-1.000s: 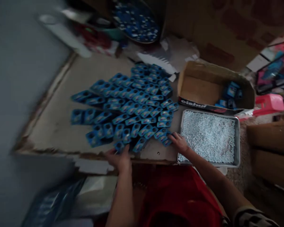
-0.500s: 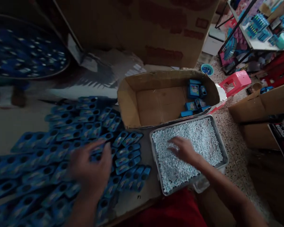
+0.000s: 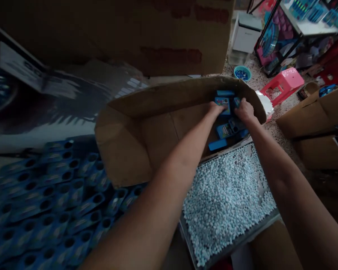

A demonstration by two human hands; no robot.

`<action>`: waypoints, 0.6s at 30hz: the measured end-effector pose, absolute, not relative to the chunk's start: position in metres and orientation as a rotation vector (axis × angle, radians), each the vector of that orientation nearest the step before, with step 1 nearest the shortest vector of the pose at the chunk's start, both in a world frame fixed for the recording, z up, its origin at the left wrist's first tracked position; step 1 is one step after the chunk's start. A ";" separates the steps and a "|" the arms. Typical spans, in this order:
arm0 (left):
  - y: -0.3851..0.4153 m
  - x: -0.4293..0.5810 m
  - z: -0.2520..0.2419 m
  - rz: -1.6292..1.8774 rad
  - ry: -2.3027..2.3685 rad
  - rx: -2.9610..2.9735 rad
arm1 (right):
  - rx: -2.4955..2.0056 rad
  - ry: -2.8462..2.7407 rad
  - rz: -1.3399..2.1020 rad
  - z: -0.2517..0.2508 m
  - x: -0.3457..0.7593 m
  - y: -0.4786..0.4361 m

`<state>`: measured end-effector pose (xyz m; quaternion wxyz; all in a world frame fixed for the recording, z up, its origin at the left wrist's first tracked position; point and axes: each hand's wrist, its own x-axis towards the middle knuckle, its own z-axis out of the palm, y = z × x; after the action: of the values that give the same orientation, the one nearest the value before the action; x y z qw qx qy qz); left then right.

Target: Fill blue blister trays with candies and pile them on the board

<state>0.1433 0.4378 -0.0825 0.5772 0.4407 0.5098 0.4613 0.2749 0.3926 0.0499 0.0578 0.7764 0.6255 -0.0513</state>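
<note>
Both arms reach forward into an open cardboard box (image 3: 129, 138). My left hand (image 3: 215, 109) rests on a small blue packet (image 3: 223, 103) standing at the box's far end, fingers curled on it. My right hand (image 3: 244, 109) is closed on the neighbouring blue packets (image 3: 236, 102) beside it. More blue packets (image 3: 227, 131) lie loose on the box floor under my wrists. A metal tray (image 3: 270, 219) full of small pale blue pellets (image 3: 225, 198) sits in front of the box, beneath my forearms.
Several blue die-cut packets with round holes (image 3: 50, 202) are spread over the board at the left. A large cardboard carton (image 3: 157, 33) stands behind the box. A pink stool (image 3: 284, 84), a small blue bowl (image 3: 242, 73), a shelf rack and more cartons (image 3: 312, 112) are at the right.
My left hand left the spread of blue packets and my right hand left the pellet tray; both moved forward into the cardboard box onto the packets there. The view shifted right and forward.
</note>
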 end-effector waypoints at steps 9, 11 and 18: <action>0.334 -0.012 -0.041 1.232 1.239 1.086 | 2.454 2.630 -0.194 0.101 0.217 0.300; 0.301 -0.033 -0.017 1.290 1.212 1.140 | 2.341 2.799 -0.523 0.118 0.204 0.263; 0.200 -0.060 0.064 1.250 1.148 0.958 | 2.071 2.432 -2.076 0.151 0.184 0.180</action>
<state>-0.0604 0.2000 0.0636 0.5617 0.4067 0.4873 0.5306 0.1839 0.1801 0.1507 -0.3279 0.5136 0.6030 -0.5148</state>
